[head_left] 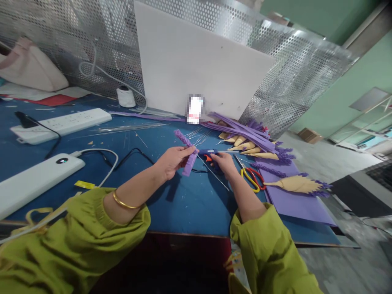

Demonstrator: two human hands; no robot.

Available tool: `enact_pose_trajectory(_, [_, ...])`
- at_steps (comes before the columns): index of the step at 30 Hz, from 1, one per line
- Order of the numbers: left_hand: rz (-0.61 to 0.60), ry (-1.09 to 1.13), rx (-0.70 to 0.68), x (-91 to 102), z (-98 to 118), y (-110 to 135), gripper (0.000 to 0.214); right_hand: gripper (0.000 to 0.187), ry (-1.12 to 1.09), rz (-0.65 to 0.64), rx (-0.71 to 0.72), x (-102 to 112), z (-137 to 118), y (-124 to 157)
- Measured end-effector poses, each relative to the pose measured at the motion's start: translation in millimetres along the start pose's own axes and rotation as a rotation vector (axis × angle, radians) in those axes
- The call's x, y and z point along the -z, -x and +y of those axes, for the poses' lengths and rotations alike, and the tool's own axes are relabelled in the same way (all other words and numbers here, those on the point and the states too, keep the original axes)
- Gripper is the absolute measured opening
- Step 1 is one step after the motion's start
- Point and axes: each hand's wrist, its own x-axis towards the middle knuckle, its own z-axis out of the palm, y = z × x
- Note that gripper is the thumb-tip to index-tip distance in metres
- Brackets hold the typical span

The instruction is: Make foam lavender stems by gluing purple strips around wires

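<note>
Pinched in my left hand [174, 160] is a lavender stem of purple paper, its fringed, wound end [182, 138] pointing up and away. A flat purple strip [190, 164] hangs below the fingers, and a thin wire [217, 176] slants from it down to the right. My right hand [226, 162] is closed round a blue glue gun [210, 152] with an orange trigger, its nozzle close to the purple paper. Whether the nozzle touches the paper I cannot tell. Scissors [253, 179] with red and yellow handles lie beside my right wrist.
On the right lie purple paper sheets [294, 206], a wrapped lavender bouquet [294, 184] and several paper cones [245, 147] under purple strips [245, 130]. Loose wires [122, 128], a power strip [67, 124], a power bank [39, 181] and a thread spool [125, 98] occupy the left.
</note>
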Motion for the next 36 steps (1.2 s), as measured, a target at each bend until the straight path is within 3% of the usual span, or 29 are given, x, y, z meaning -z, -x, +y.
enact_pose_trajectory(3, [-0.035,-0.035,-0.014,-4.9,-2,5,0.027,0.029,0.184,0.208,0.16,5,-4,1])
enact_pose_trajectory(5, [-0.071,-0.067,-0.024,-7.3,-4,8,0.027,0.031,0.22,0.216,0.309,5,-9,6])
enact_pose_trajectory(6, [-0.1,-0.088,-0.022,-8.2,-5,9,0.027,0.032,0.159,0.111,0.349,4,-13,11])
enact_pose_trajectory(9, [-0.221,-0.137,0.012,-10.5,-11,12,0.026,0.04,-0.179,-0.384,0.279,-4,-24,29])
enact_pose_trajectory(11, [-0.283,-0.158,0.034,-11.4,-15,13,0.026,0.038,-0.299,-0.532,0.212,-10,-29,39])
enact_pose_trajectory(18, [-0.218,-0.202,0.088,-11.0,-16,12,0.024,0.022,-0.468,-0.48,0.118,-15,-33,45])
enact_pose_trajectory(25, [-0.167,-0.166,0.057,-12.2,-17,15,0.02,0.03,-0.542,-0.596,0.089,-10,-31,42])
enact_pose_trajectory(36, [-0.336,-0.096,0.192,-11.2,-9,18,0.022,0.028,-0.667,-0.566,0.109,-7,-31,41])
